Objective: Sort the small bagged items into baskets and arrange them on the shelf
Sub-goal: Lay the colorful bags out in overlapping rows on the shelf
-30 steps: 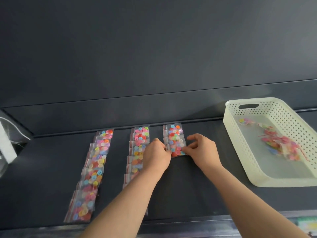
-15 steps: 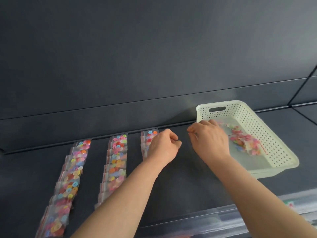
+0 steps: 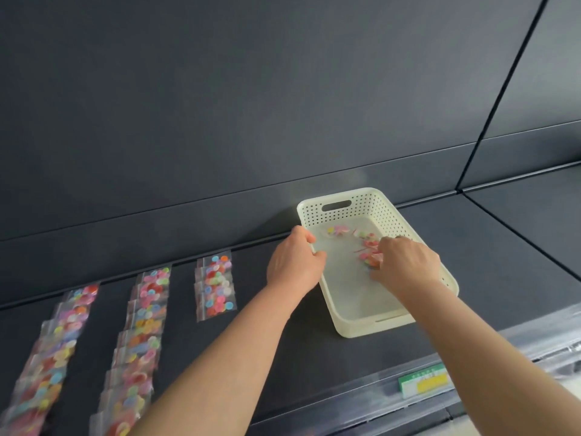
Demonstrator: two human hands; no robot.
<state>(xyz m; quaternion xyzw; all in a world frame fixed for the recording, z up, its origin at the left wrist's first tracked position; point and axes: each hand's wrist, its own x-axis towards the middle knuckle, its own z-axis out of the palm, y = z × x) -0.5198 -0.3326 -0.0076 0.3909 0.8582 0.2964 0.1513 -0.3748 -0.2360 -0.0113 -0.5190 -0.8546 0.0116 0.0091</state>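
A cream perforated basket (image 3: 371, 325) stands on the dark shelf (image 3: 283, 357), right of centre. Several small clear bags of coloured buttons (image 3: 338, 230) lie loose in its far half. My left hand (image 3: 294, 265) grips the basket's left rim, thumb inside. My right hand (image 3: 407, 265) is inside the basket, its fingers curled down onto the loose bags there. Three rows of button bags lie on the shelf to the left: a long left row (image 3: 59, 341), a long middle row (image 3: 141, 325) and a short right row (image 3: 215, 287).
The dark back panel rises right behind the basket and rows. A clear price rail with a green and yellow label (image 3: 424, 382) runs along the shelf's front edge. A neighbouring shelf bay (image 3: 534, 221) begins to the right.
Both hands left the short row of bags and moved right. My left hand took hold of the basket's rim and my right hand went down into the basket. The view swung right.
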